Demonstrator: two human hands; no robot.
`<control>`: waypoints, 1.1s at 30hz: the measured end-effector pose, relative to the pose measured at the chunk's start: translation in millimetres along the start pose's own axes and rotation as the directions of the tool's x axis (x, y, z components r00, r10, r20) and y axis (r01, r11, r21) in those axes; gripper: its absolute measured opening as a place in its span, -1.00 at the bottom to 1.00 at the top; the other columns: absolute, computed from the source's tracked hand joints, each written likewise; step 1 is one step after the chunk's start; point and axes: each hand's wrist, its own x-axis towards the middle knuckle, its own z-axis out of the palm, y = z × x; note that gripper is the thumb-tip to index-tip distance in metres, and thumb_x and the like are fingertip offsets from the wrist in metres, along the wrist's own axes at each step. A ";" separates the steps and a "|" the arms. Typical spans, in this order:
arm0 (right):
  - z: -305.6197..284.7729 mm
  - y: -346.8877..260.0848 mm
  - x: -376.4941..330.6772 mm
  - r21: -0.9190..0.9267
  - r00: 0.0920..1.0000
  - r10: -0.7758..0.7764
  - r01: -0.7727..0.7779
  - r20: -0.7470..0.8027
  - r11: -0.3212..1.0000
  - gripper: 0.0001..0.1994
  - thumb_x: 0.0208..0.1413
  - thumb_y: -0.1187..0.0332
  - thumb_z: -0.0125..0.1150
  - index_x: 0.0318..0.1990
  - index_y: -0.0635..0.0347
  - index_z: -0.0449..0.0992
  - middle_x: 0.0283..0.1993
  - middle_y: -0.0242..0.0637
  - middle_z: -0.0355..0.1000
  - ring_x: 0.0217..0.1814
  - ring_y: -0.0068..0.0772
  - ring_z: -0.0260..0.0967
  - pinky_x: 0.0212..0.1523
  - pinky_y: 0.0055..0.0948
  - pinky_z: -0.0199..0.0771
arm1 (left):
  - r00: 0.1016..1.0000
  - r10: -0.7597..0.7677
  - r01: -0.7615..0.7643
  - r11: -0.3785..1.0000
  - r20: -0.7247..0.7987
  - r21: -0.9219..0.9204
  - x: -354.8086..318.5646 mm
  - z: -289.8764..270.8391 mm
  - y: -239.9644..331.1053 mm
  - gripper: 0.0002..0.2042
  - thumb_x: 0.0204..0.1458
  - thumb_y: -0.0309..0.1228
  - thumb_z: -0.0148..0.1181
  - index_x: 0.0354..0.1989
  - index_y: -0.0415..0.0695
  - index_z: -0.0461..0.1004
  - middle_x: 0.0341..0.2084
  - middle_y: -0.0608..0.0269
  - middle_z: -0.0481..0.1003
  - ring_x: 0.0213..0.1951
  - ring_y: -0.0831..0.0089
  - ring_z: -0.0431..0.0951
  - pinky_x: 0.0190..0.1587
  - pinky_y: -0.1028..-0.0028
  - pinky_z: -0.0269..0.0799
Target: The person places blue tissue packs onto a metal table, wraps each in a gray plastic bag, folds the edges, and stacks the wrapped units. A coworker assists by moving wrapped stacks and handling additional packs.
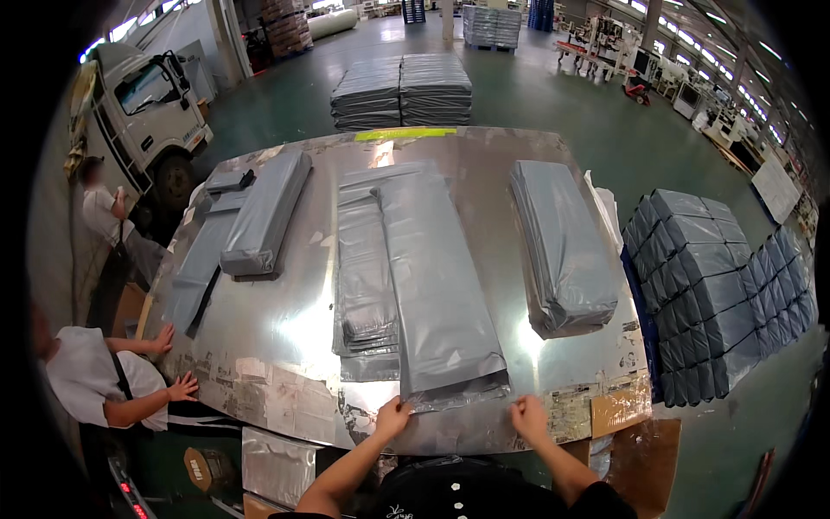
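A long grey plastic bag (441,285) lies lengthwise on the metal-topped table (298,298), its near end gaping and showing a darker inside. My left hand (393,418) is closed, pinching the near left corner of that bag. By the near right corner is my right hand (530,419), its fingers curled together; whether the bag's edge is between them is too small to make out. Under the bag and to its left, a stack of flat grey bags (363,259) shows several layered edges.
Grey wrapped bundles lie at the table's right (564,246) and left (270,212). A co-worker (112,376) rests both hands on the left edge; another person (108,208) is behind. Bundled grey packs (692,285) stand at the right, a cardboard box (644,467) below, a truck (147,104) far left.
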 end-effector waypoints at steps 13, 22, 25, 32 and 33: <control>123.5 -153.9 94.5 0.000 0.803 -0.305 0.355 0.512 0.935 -0.46 0.05 0.32 0.01 0.24 0.18 0.25 0.33 0.06 0.12 0.42 0.10 -0.05 0.38 -0.13 -0.02 | 0.996 0.032 0.003 0.920 0.082 -0.393 -49.2 -38.3 26.8 -0.86 0.04 -0.39 0.26 -0.46 -0.21 0.55 -0.58 0.29 0.56 -0.53 0.64 0.46 -0.45 0.59 0.34; 144.1 -84.8 48.0 -0.010 0.836 -0.456 0.482 0.304 0.876 -0.65 0.02 0.25 0.15 -0.04 0.17 0.51 -0.03 0.02 0.44 0.02 0.16 0.35 0.04 0.00 0.33 | 0.969 -0.233 0.237 0.766 0.085 -0.598 -59.2 -21.4 -57.7 -0.87 0.08 -0.45 0.19 -0.40 -0.27 0.54 -0.53 0.28 0.55 -0.50 0.60 0.50 -0.42 0.60 0.41; 138.6 -137.4 38.2 0.094 0.718 -0.305 0.318 0.626 0.943 -0.67 0.10 0.11 0.15 -0.06 0.08 0.54 -0.08 -0.07 0.49 0.01 0.02 0.40 0.03 -0.19 0.37 | 0.979 -0.176 0.198 0.734 0.099 -0.650 -58.2 -21.9 -57.8 -0.88 0.13 -0.49 0.12 -0.34 -0.29 0.54 -0.45 0.25 0.56 -0.43 0.59 0.53 -0.33 0.61 0.45; 148.0 -181.1 25.3 0.379 0.502 -0.491 0.313 0.712 0.871 -0.79 0.09 0.19 0.13 -0.26 0.11 0.53 -0.29 -0.14 0.51 -0.24 -0.03 0.46 -0.25 -0.19 0.43 | 0.979 -0.112 0.198 0.700 0.169 -0.686 -55.5 -31.0 -39.0 -0.84 0.16 -0.51 0.05 -0.24 -0.31 0.54 -0.40 0.27 0.57 -0.36 0.62 0.53 -0.25 0.66 0.43; 148.1 -177.9 26.3 0.375 0.508 -0.527 0.376 0.681 0.847 -0.79 0.10 0.21 0.11 -0.27 0.12 0.52 -0.31 -0.13 0.51 -0.25 -0.02 0.45 -0.26 -0.18 0.42 | 0.979 -0.099 0.196 0.694 0.179 -0.693 -56.4 -33.0 -36.0 -0.84 0.16 -0.51 0.05 -0.23 -0.31 0.54 -0.39 0.27 0.57 -0.35 0.62 0.53 -0.25 0.65 0.43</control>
